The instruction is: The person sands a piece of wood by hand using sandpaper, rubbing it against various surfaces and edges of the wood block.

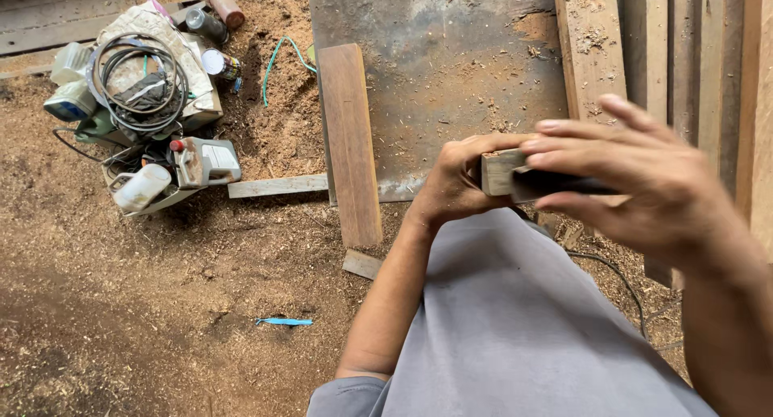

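Observation:
My left hand (pixel 455 179) grips one end of a small wooden block (pixel 501 171) held in front of my chest. My right hand (pixel 636 179) lies over the block's other side, fingers stretched out, pressing a dark flat piece (pixel 555 183) against it. Most of the block is hidden under the right hand. My grey shirt (pixel 515 328) fills the lower frame below both hands.
A brown plank (pixel 350 143) leans on a grey metal sheet (pixel 439 63). Several boards (pixel 684 55) stand at the right. On the sawdust floor at the left lies a pile of bottles, cans and coiled cable (pixel 137 79). A black cord (pixel 620 280) trails below.

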